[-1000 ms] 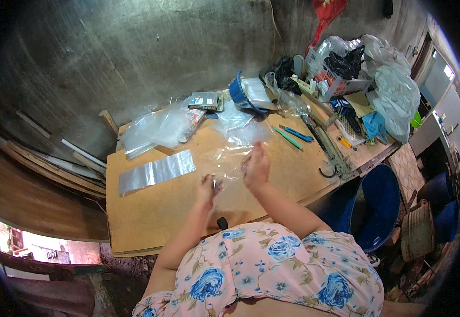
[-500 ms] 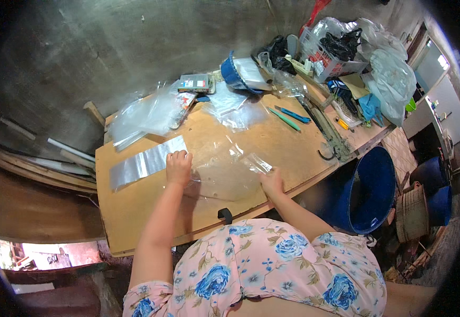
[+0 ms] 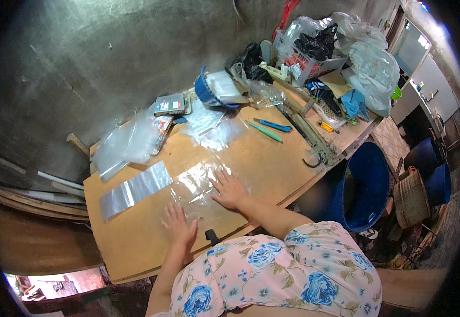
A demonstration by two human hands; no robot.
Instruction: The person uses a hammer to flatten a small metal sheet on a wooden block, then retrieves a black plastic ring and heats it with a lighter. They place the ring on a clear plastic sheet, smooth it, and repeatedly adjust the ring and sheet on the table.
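Fingers spread, both hands open! Your right hand (image 3: 231, 192) lies over the right side of the clear sheet (image 3: 194, 182), your left hand (image 3: 179, 226) at its near-left edge. Its long axis is unclear.

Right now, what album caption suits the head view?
Open left hand and open right hand at a clear plastic sheet on a tan wooden tabletop, near a silvery rectangular plastic strip.

We note a blue barrel (image 3: 368, 185) beside a tan container (image 3: 411, 199); a pale crate (image 3: 320, 68) holds a black plastic bag (image 3: 318, 43).
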